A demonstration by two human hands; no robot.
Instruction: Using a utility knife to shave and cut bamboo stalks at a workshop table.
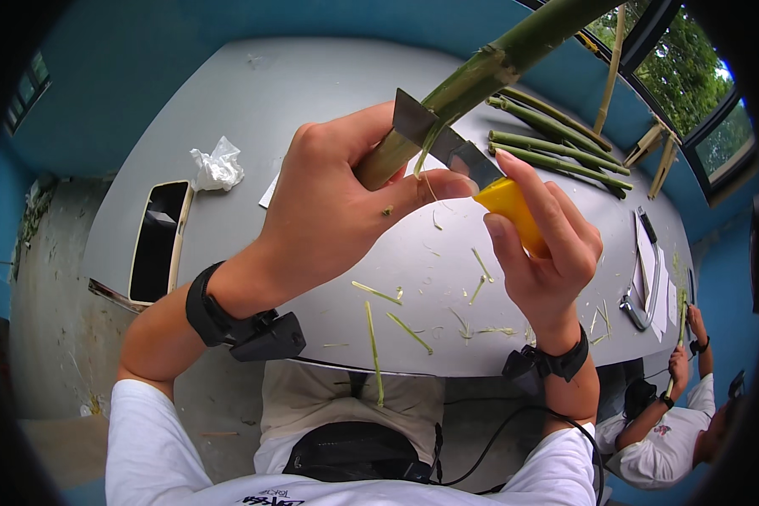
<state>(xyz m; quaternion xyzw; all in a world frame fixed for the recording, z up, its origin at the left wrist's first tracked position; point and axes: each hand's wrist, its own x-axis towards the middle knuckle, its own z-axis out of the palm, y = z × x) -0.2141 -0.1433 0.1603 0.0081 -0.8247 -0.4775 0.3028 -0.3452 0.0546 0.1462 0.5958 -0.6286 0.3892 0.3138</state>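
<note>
My left hand (325,194) is wrapped around the near end of a green bamboo pole (472,80), which slants up and away to the upper right. In my right hand (565,244) is a knife (519,215) with a yellow handle and a wide grey blade, the handle gripped between thumb and fingers. The blade lies across the pole just past my left fist. A thin green strip curls up against the blade, still joined to the pole. My left thumb stretches toward the blade near the handle; whether it touches cannot be told.
Bamboo shavings (409,333) litter the grey table (253,101). Several cut bamboo poles (557,152) lie at the far right, with a hacksaw (645,278) nearer on papers. On the left are a phone (158,240) and crumpled tissue (218,164). A co-worker (666,438) holds a thin stalk at right.
</note>
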